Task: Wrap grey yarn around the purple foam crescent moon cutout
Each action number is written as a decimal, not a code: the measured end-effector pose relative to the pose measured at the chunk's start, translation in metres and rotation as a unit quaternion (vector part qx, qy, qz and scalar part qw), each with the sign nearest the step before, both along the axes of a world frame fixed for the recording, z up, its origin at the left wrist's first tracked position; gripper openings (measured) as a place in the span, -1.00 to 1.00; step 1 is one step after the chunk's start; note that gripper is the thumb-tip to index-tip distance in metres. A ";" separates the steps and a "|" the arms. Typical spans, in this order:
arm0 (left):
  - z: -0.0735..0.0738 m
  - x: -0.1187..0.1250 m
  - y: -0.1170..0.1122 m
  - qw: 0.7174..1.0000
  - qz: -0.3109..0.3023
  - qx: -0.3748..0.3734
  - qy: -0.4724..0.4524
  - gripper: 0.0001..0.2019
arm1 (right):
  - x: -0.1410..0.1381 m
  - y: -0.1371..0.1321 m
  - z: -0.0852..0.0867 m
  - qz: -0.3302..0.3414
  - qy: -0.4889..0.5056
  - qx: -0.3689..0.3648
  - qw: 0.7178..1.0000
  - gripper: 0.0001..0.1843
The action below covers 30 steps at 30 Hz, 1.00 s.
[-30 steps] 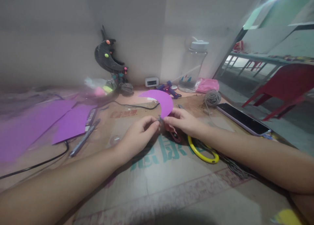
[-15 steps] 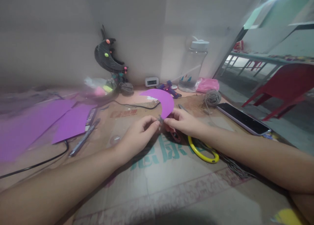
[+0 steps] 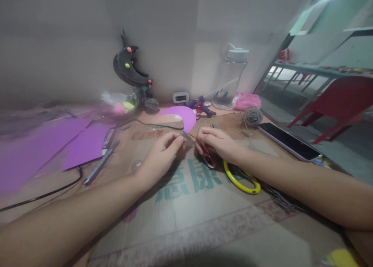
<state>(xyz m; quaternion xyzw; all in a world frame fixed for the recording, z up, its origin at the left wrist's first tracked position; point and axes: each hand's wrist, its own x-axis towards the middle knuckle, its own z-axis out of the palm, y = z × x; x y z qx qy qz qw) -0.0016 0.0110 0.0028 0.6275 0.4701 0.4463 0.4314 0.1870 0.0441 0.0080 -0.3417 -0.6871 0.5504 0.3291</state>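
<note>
A purple paper crescent stands over the cardboard, its lower tip pinched by my left hand. A bit of grey yarn shows at that tip, beside my thumb. My right hand is closed, just right of the crescent's tip and apart from it. Under its fingers shows the pink looped handle of small scissors. A thin dark line runs from these fingers toward my left hand; whether blade or yarn I cannot tell. Yellow-handled scissors lie beneath my right wrist.
Purple paper sheets and a pen lie left. Along the wall are a dark crescent ornament, a small clock, a glue gun and a clear bottle. A yarn ball and phone lie right.
My left hand and the paper crescent have shifted slightly left. My right hand has come away from the crescent's tip, leaving a gap between the hands.
</note>
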 end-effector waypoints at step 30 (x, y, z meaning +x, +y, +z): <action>-0.005 -0.002 0.001 0.998 -0.033 0.041 0.047 -0.75 | 0.003 0.002 0.011 -0.053 -0.145 0.158 0.975 -0.78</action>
